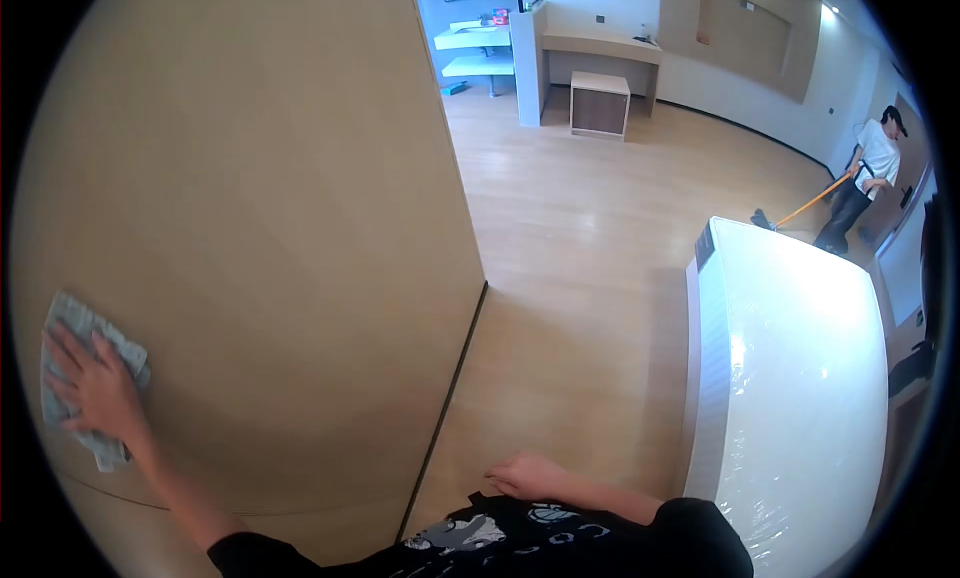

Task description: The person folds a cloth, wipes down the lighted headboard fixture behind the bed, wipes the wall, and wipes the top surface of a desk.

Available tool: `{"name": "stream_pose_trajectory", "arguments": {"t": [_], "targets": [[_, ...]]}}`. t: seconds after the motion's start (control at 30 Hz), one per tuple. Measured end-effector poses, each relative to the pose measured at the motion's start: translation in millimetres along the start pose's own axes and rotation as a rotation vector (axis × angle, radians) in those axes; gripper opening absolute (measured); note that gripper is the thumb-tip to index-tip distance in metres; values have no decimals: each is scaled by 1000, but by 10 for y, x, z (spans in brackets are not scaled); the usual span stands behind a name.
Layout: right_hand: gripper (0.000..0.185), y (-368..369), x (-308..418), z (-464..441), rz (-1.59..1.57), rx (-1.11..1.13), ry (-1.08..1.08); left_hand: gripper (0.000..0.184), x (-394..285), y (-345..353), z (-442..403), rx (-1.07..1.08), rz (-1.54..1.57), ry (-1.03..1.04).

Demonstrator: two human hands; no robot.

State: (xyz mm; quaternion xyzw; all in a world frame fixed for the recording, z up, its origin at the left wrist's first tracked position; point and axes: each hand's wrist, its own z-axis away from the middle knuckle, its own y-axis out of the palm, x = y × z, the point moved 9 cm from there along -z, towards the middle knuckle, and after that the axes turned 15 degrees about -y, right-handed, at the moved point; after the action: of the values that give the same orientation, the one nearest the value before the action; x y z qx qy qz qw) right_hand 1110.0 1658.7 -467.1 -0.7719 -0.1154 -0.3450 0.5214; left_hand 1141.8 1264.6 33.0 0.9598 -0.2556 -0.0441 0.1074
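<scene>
My left hand (100,393) presses a grey-green cloth (130,353) flat against the tan wood panel (280,198) on the left. Its fingers are spread over the cloth, whose edges stick out above and below the hand. In front of my dark printed shirt (500,538), my right hand (525,475) is held with its fingers curled in. No object shows in it, and it is apart from the panel.
A plastic-wrapped white mattress (800,378) stands at the right. Beyond it a person (876,163) in a white top holds a broom (810,200) with an orange handle. A small cabinet (599,108) sits by the built-in desk (600,46) at the back.
</scene>
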Motion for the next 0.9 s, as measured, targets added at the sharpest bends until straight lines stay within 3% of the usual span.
{"name": "stream_pose_trajectory", "arguments": {"t": [0.13,0.2,0.23,0.37,0.47,0.53,0.67,0.77,0.83,0.9], "targets": [[28,-193,-569,425,9,-81,194,61,-908,146,18,-7,70,-9],[27,-288,-818,598,7,-97,314,59,-1366,456,-47,256,-377,-4],[27,-309,-897,673,-2,-100,378,60,-1469,613,-1,249,-365,-4],[25,-823,-1018,599,64,-257,357,62,-1991,937,115,247,-408,-14],[25,-1117,-1232,497,42,-113,515,65,-2228,1014,286,254,-396,-71],[26,-1175,-1669,545,14,-156,539,68,-2425,1032,511,281,-412,-107],[28,-1808,-2368,237,50,-272,463,72,-3275,761,799,625,-886,-91],[27,-2505,-2771,-214,43,-346,450,72,-3780,894,994,680,-903,-113],[27,-2875,-3045,-491,66,-345,453,69,-4115,838,1025,289,-291,-155],[27,-3122,-3294,-638,137,-303,445,66,-4400,781,1203,137,19,-157]]}}
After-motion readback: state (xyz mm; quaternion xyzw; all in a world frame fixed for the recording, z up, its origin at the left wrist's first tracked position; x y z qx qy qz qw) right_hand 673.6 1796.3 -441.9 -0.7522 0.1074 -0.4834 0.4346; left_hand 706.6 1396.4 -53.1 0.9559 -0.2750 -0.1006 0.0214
